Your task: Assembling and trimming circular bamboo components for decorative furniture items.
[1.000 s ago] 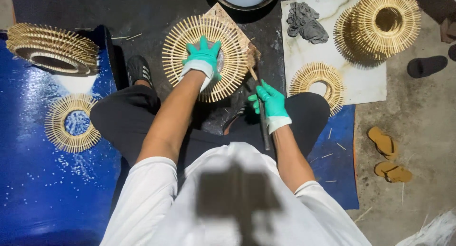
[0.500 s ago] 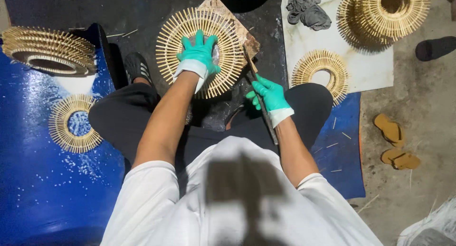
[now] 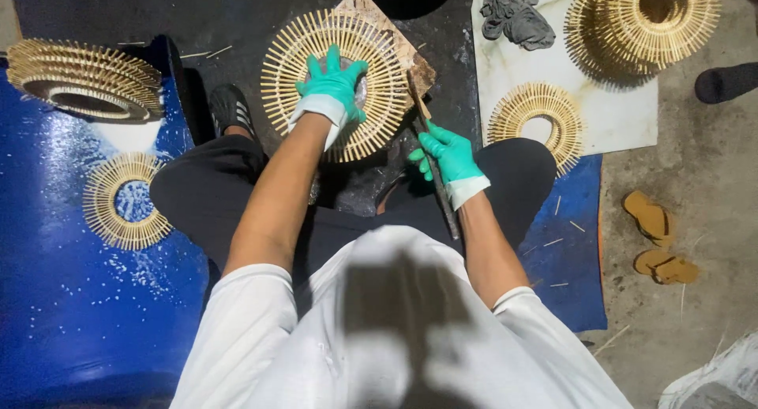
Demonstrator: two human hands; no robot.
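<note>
In the upper middle of the frame the left hand (image 3: 332,89), in a green glove, lies flat with fingers spread on the centre of a round sunburst ring of bamboo sticks (image 3: 335,84), pressing it down onto a brown board (image 3: 395,46) whose corner shows past the ring's upper right rim. Just right of that rim the right hand (image 3: 446,156), also gloved in green, is closed around the handle of a long dark tool (image 3: 434,172), whose tip (image 3: 416,97) meets the outer stick ends at the ring's right edge; the handle runs down toward the lower middle of the frame, over the person's black-clad lap. The ring rests on a dark mat (image 3: 221,22) between the crossed legs, with bare mat open to its left and above. At the upper left, a stack of finished rings (image 3: 83,77) sits well apart at the edge of a blue sheet (image 3: 63,314), and a single ring (image 3: 126,200) lies below it, near the left knee. At the upper right, a pale slab (image 3: 616,117) carries a grey cloth (image 3: 517,14), a tall pile of rings (image 3: 643,26) and one flat ring (image 3: 537,125) just beside the right knee. A pair of yellow sandals (image 3: 655,243) lies on the concrete floor at the right.
</note>
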